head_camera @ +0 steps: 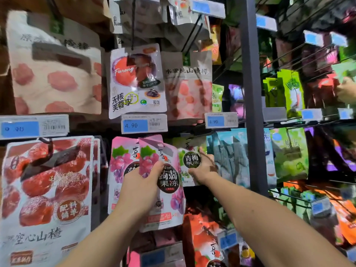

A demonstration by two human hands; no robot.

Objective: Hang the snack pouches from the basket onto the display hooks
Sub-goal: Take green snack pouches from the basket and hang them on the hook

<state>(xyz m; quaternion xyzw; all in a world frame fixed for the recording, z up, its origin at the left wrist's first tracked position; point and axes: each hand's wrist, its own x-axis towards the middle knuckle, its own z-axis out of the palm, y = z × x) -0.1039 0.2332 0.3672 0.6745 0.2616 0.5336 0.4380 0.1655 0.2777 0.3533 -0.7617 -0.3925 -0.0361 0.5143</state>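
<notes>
My left hand (141,186) grips a pink grape jelly pouch (163,191) by its left edge, thumb across the front, and holds it up before the rack. Its top reaches just under a price tag. Right behind it hangs another pink grape pouch (120,160). My right hand (205,166) holds a green plum jelly pouch (189,160) by its right side, the thumb raised along the pouch's edge and the fingers behind it. The hooks at these pouches are hidden. No basket is in view.
Large hawthorn bags (46,185) hang at the left. Above are a plum pouch (136,79) and a peach hawthorn bag (187,85). Price tags (144,123) line the rail. A grey upright post (253,105) divides the rack; teal pouches (231,157) hang beside it. Another person's hand (346,89) shows at the far right.
</notes>
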